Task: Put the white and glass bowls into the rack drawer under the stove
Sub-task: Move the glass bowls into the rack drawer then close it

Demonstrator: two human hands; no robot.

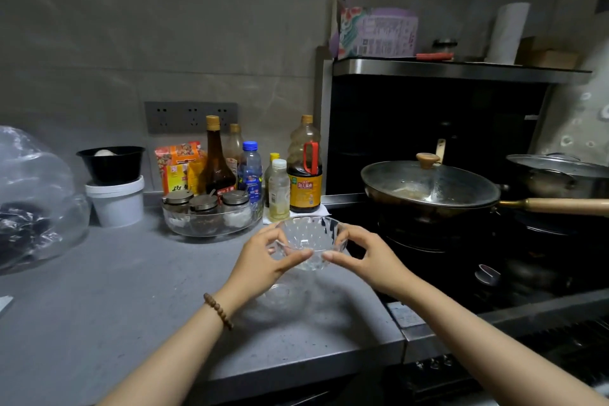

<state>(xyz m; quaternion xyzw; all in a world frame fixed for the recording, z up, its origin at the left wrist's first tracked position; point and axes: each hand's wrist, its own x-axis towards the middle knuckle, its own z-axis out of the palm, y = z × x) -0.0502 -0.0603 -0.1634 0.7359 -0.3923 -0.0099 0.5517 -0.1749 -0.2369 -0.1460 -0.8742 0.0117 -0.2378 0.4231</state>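
Note:
A faceted clear glass bowl (309,236) hangs upright above the grey counter (108,303), held between both hands. My left hand (263,257) grips its left rim, thumb on the near edge. My right hand (369,260) grips the right rim the same way. Directly below, a second glass bowl (283,297) rests on the counter, faint and partly hidden by my left wrist. No white bowl shows. The rack drawer (566,349) under the stove is only partly visible at the lower right as dark ridged wire.
A glass tray of spice jars (211,217) and several sauce bottles (304,168) stand behind the bowl. A lidded wok (428,184) with a long wooden handle sits on the stove, another pot (560,175) at far right. A white tub (117,201) and plastic bag (33,201) lie left.

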